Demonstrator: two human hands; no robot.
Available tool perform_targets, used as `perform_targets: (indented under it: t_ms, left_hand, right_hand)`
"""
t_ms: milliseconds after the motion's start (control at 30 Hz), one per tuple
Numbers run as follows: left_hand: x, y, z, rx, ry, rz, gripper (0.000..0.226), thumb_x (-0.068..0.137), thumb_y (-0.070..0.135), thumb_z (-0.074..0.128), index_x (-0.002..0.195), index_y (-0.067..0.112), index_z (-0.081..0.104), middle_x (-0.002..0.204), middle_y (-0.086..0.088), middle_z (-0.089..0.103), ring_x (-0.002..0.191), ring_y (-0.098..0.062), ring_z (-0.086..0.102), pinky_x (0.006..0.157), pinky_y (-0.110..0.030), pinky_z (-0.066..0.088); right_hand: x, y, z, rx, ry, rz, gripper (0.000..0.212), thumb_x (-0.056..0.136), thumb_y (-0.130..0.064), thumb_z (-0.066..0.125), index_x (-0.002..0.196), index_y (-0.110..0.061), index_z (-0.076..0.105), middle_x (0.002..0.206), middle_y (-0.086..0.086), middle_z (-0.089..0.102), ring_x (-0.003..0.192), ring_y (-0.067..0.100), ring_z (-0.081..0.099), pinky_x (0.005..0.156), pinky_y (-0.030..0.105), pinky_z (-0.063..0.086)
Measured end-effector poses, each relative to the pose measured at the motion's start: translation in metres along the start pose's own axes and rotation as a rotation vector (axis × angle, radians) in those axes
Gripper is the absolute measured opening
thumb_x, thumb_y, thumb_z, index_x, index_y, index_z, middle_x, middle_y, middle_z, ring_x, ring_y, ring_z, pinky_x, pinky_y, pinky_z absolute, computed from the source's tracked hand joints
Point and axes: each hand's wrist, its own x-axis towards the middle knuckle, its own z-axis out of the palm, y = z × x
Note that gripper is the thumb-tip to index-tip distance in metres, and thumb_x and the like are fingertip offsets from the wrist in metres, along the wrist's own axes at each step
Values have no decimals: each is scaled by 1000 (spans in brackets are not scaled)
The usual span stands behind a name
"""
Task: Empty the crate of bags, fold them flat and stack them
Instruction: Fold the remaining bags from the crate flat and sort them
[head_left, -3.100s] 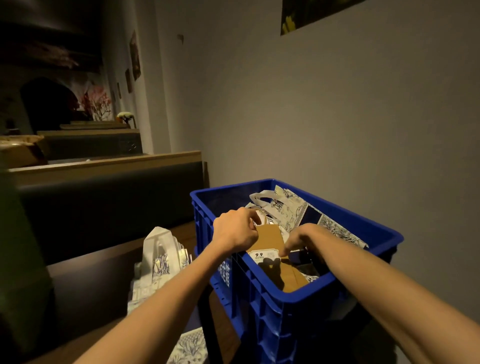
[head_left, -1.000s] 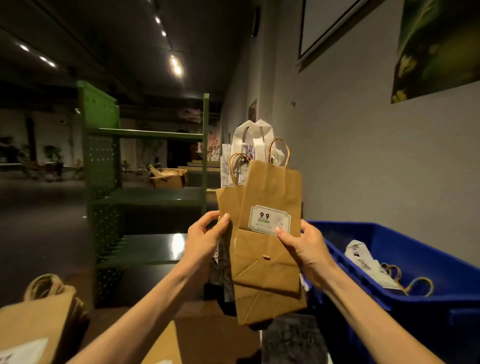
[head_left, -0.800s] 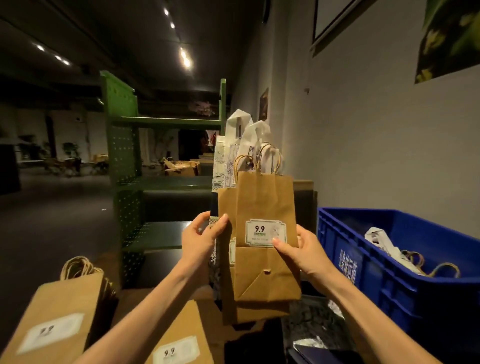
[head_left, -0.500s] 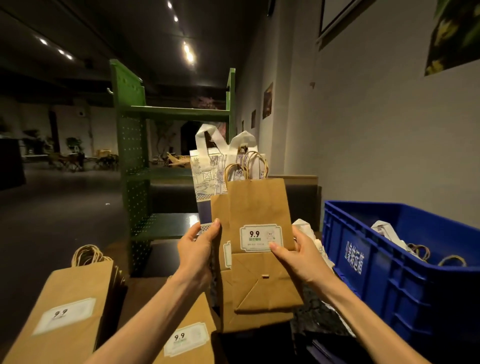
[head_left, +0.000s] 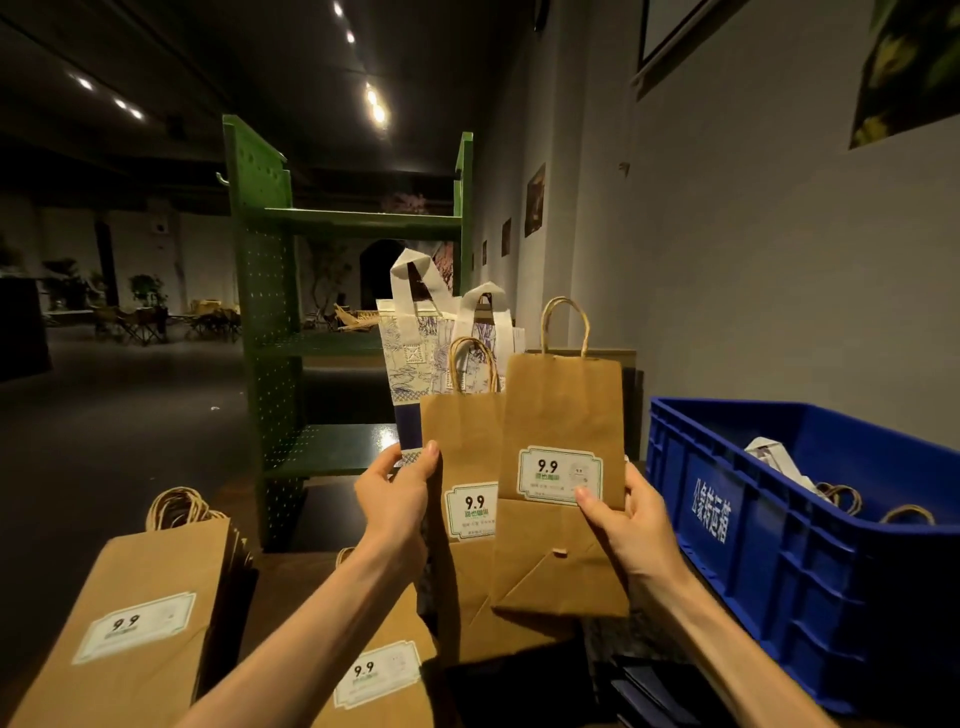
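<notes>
I hold a fan of flat bags upright in front of me. My right hand (head_left: 631, 525) pinches the front brown paper bag (head_left: 563, 415) with a "9.9" label. My left hand (head_left: 397, 499) grips a second brown bag (head_left: 462, 447) and the white, blue-printed bags (head_left: 415, 358) behind it. The blue crate (head_left: 753, 525) stands at the right with a white bag (head_left: 774, 457) and brown bag handles (head_left: 904, 514) inside. Flat brown bags lie in a stack at lower left (head_left: 140, 618) and another lies below my left arm (head_left: 379, 675).
A green perforated metal shelf unit (head_left: 270, 332) stands just beyond the bags. A grey wall with pictures runs along the right. Dark flat items (head_left: 649, 686) lie on the surface by the crate's near corner. The room beyond at left is dim, with chairs.
The bags came out of the crate and were lifted up. In the last half second the front brown bag slid right, apart from the second one, and the view turned slightly left.
</notes>
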Motion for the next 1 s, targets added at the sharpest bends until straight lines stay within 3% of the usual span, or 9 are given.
perform_targets:
  t_ms: [133, 200, 300, 433, 500, 600, 733, 833, 1000]
  left_hand:
    - [0, -1, 7, 21, -31, 14, 12, 91, 26, 70, 101, 22, 67, 97, -12, 75, 88, -29, 74, 82, -54, 59]
    - [-1, -2, 13, 13, -75, 17, 17, 90, 30, 72, 105, 25, 66, 102, -10, 75, 94, -28, 73, 87, -55, 58]
    - [-3, -2, 20, -54, -110, 4, 16, 90, 29, 70, 99, 34, 58, 110, -11, 72, 101, -29, 70, 91, -51, 56]
    - [-4, -2, 22, -162, -128, -67, 29, 90, 29, 71, 111, 27, 52, 105, -8, 73, 89, -23, 73, 67, -36, 59]
    - [-7, 0, 21, -184, -152, -92, 18, 91, 29, 69, 104, 22, 60, 96, -7, 76, 81, -21, 75, 59, -32, 59]
    - [-9, -1, 18, -163, -207, -127, 29, 90, 35, 68, 112, 16, 69, 102, -9, 77, 89, -25, 75, 71, -40, 60]
    - [-9, -4, 11, -95, -240, -168, 35, 95, 45, 58, 119, 21, 66, 97, -4, 78, 85, -21, 76, 63, -33, 60]
    - [-13, -2, 10, -88, -291, -273, 43, 97, 56, 45, 116, 24, 65, 97, -5, 78, 91, -26, 74, 78, -42, 59]
    - [-20, 5, 10, -12, -317, -199, 31, 102, 39, 46, 106, 17, 67, 103, -11, 76, 91, -25, 74, 80, -40, 59]
  right_hand:
    - [0, -9, 1, -11, -150, 43, 36, 92, -4, 66, 123, -20, 56, 115, 4, 73, 105, 18, 71, 83, 37, 61]
    - [-1, -9, 8, -129, -149, 20, 31, 93, -9, 67, 117, -27, 57, 115, -1, 71, 105, 15, 70, 82, 32, 60]
    - [-1, -4, 17, -372, -74, 1, 27, 93, -25, 68, 109, -41, 52, 120, -9, 57, 110, 10, 61, 94, 36, 56]
    - [-3, -8, 23, -503, -49, -7, 37, 96, -27, 64, 125, -35, 41, 123, -9, 39, 115, 8, 51, 101, 31, 49]
    - [-3, -10, 25, -469, -80, -7, 44, 96, -23, 64, 132, -34, 40, 128, -9, 45, 117, 7, 54, 102, 34, 50]
    - [-1, -9, 25, -464, -100, 11, 42, 93, -24, 69, 124, -40, 46, 123, -11, 61, 114, 6, 60, 97, 39, 56]
    - [-7, -6, 25, -448, -58, -2, 53, 90, -25, 73, 133, -35, 45, 120, -11, 64, 110, 7, 63, 90, 36, 59]
    - [-8, -2, 28, -380, -13, 0, 51, 88, -21, 75, 131, -30, 49, 116, -11, 66, 106, 9, 66, 88, 34, 60]
    - [-4, 2, 26, -218, -24, 97, 44, 86, -10, 77, 124, -16, 55, 118, 2, 70, 110, 15, 66, 92, 34, 58]
